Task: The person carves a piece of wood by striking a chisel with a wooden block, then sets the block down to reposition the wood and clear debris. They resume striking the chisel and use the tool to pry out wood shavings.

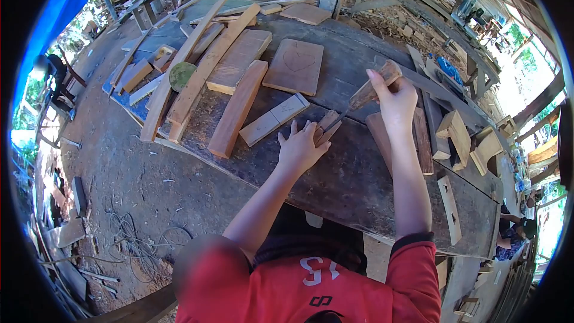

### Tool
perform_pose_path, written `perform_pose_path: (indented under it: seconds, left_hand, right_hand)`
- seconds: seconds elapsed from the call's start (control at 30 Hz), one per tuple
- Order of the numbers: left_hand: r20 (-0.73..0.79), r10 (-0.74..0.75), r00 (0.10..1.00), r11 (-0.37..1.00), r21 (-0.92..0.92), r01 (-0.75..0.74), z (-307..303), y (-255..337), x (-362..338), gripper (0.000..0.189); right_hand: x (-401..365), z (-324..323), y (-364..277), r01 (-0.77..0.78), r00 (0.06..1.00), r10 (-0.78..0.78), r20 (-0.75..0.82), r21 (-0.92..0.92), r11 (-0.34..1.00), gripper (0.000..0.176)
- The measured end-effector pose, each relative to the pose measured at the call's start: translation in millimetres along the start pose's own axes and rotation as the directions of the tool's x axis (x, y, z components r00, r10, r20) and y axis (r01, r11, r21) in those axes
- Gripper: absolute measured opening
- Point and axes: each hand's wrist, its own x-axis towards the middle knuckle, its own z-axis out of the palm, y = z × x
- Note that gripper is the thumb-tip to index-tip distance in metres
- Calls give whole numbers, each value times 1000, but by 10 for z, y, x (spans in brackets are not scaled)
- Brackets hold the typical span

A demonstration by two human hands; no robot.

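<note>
My right hand (396, 100) is wrapped round the thick wooden handle of a chisel (366, 96), which slants down to the left. Its thin dark metal end reaches a small wooden block (329, 121) on the table. My left hand (300, 148) presses on that block from the left, holding it with some fingers while others are spread. Just left of it lies a pale wooden strip (275, 119) with pencil lines. Farther up is a flat board with a heart drawn on it (295, 66). The chisel's very tip is hard to make out.
The dark worktable (263, 164) carries a reddish wooden bar (239, 107), long planks (215, 63) and a round green disc (182, 76) on the left. Dark wooden pieces (422, 143), angled wooden parts (457, 134) and a slotted strip (449, 209) lie right. Other people are at both sides.
</note>
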Motion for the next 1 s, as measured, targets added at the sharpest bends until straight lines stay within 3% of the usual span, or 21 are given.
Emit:
perform_pose_path:
  seconds: [0.07, 0.1, 0.17, 1.0]
  left_hand:
    - [8, -2, 1000, 1000, 4, 2, 18, -14, 6, 66]
    - [-1, 0, 1000, 1000, 2, 0, 29, -21, 11, 66]
    - [-7, 3, 1000, 1000, 2, -3, 37, -26, 14, 67]
    - [-44, 16, 999, 999, -34, -18, 52, -25, 15, 61]
  right_hand:
    - [-9, 20, 36, 156, 987, -154, 46, -43, 987, 32]
    - [-19, 33, 43, 154, 987, -152, 43, -42, 987, 32]
    - [-41, 61, 47, 272, 960, -274, 63, 33, 962, 32]
    - [-109, -36, 94, 288, 950, -299, 86, 125, 949, 25]
